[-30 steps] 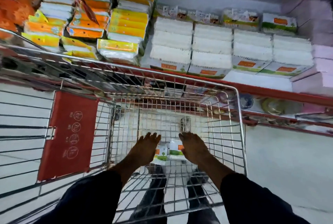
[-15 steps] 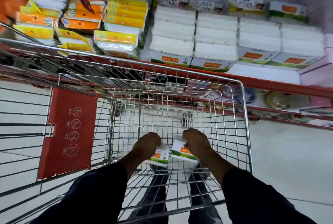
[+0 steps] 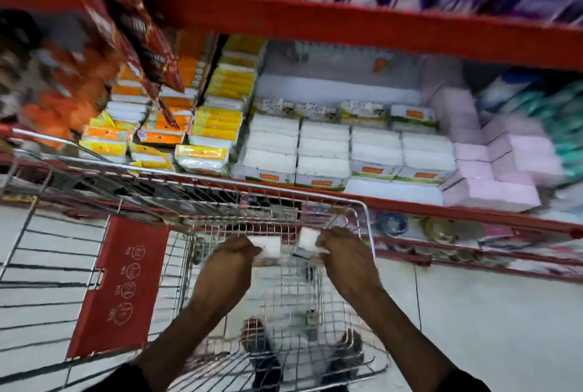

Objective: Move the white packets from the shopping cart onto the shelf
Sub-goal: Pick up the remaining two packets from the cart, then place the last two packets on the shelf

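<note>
My left hand [image 3: 232, 260] is shut on a white packet [image 3: 268, 247], raised above the wire shopping cart [image 3: 367, 234]. My right hand [image 3: 342, 254] is shut on a second white packet [image 3: 307, 238], level with the cart's far rim. Both packets are partly hidden by my fingers and blurred. Just beyond the cart, the red-edged shelf [image 3: 410, 202] holds rows of stacked white packets [image 3: 325, 152] with orange and green labels. The cart floor below my hands shows only wire mesh and my shoes through it.
Yellow and orange packs [image 3: 214, 126] fill the shelf to the left of the white stacks, pink packs [image 3: 492, 170] to the right. An upper red shelf edge [image 3: 347, 25] overhangs. A red panel [image 3: 121, 284] hangs on the cart's left side. A lower shelf [image 3: 441, 230] holds small items.
Both hands closed on packets at the cart bottom and lifted them up to the cart's far rim. My head tilted up, bringing the upper shelf into view.
</note>
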